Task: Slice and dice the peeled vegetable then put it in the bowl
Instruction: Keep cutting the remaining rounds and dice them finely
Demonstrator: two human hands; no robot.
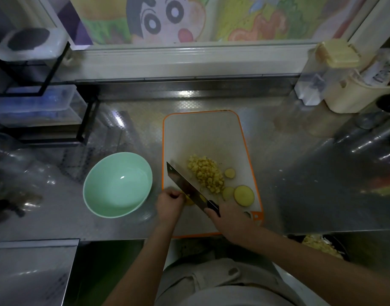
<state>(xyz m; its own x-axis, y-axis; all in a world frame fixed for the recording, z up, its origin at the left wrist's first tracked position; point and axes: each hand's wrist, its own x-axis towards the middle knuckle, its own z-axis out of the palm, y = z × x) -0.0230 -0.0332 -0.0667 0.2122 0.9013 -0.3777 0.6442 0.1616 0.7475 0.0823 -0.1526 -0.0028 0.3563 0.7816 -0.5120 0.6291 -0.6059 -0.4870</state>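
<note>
Head view: white, orange-rimmed cutting board [200,133] on a steel table [300,173]; pale green bowl [123,168] just beside its left edge, nothing in it. Left hand [170,203] has its fingers curled down onto a small yellow piece [189,201] of the peeled vegetable at the board's near left. Right hand [226,219] has its fingers wrapped round the black handle of the cleaver [185,184], blade running away to the upper left, close against the left knuckles; cannot tell if the edge is on the board. Diced heap [207,175] lies mid-board, right of the blade; three round slices [244,195] lie beyond it, uncut. Judgement: dicing about half done, bowl step not begun. The piece is small and likely slippery, so tuck the fingertips behind the knuckles, let the blade's flat ride on them, and cut straight down. Match cube size to the heap. Stack the slices next.
</note>
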